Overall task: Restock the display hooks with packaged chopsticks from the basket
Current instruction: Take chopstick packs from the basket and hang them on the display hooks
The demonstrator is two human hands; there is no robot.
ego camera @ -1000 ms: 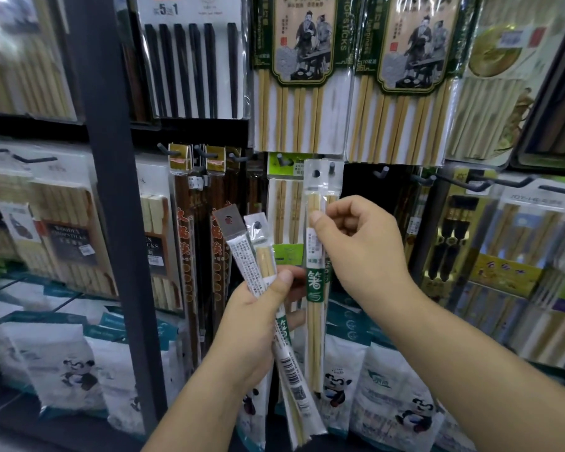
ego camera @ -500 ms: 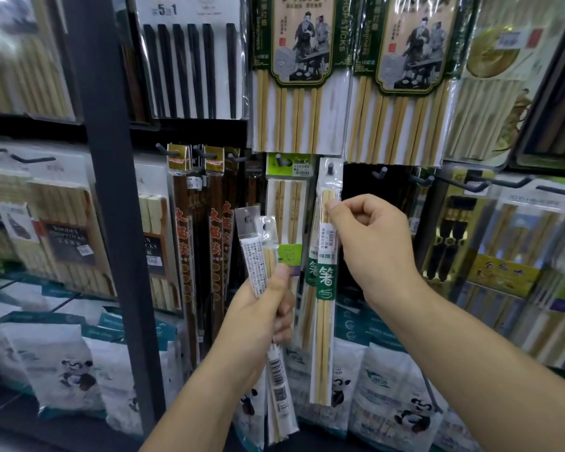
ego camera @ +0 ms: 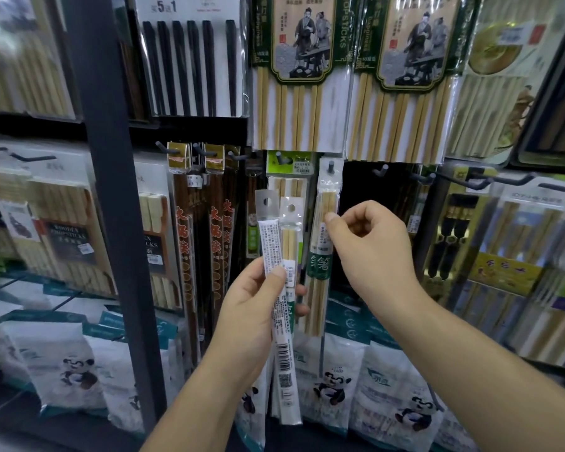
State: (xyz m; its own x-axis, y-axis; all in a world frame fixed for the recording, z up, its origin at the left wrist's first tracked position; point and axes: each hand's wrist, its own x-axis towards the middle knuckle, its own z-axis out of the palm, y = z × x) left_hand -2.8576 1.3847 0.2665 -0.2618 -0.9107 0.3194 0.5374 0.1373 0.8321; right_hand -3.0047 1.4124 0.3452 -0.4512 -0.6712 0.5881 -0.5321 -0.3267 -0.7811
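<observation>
Dark upright post [ego camera: 111, 223], left of centre. White panda-print bags [ego camera: 62, 363], bottom row, side by side across the rack.

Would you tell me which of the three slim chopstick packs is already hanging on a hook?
The green-labelled pack pinched by the right hand: its hole sits over the hook, while the two packs in the left hand show free holes.

Left hand [ego camera: 252, 308], right hand [ego camera: 375, 252]: fingers [ego camera: 346, 218] curled.
</observation>
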